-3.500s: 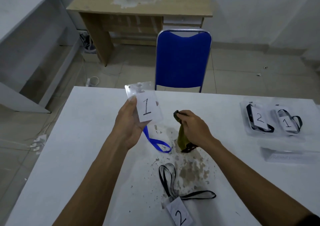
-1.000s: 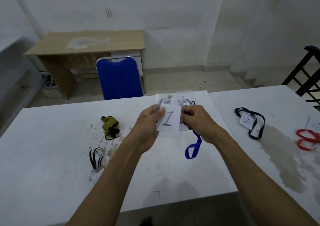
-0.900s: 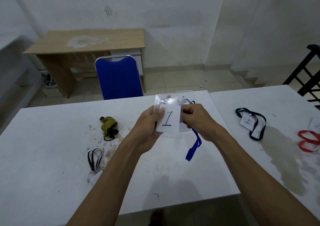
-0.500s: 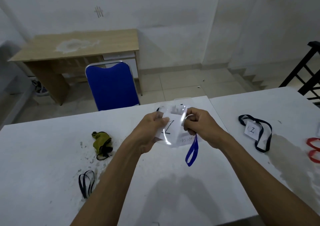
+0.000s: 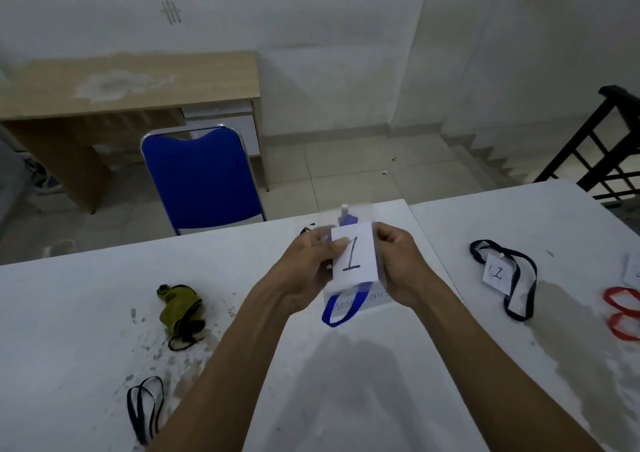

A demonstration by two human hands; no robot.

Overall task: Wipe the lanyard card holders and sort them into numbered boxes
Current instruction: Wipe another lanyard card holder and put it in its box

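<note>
Hands meet above the white table (image 5: pixel 86 313), both raised clear of its top; the left hand (image 5: pixel 308 264) pinches the left edge of a clear card holder (image 5: pixel 356 261) bearing a paper marked "1", thumb on the front; the right hand (image 5: pixel 398 264) grips the holder's right edge with curled fingers; the holder is upright and faces the camera, its top blurred; its blue lanyard (image 5: pixel 337 313) hangs in a loop beneath the holder and the hands; behind that loop sits a clear box (image 5: pixel 375 297) with handwriting on its wall, too blurred to read. Left of the hands an olive-green cloth (image 5: pixel 180 308) lies crumpled on a scuffed patch of the table; nearer the front edge lies a black lanyard (image 5: pixel 143 406). On the adjoining table to the right rests another holder marked "1" (image 5: pixel 497 273) ringed by its dark lanyard; a red lanyard (image 5: pixel 623 316) lies at the far right edge. Beyond the table stands a blue chair (image 5: pixel 201 178).
</note>
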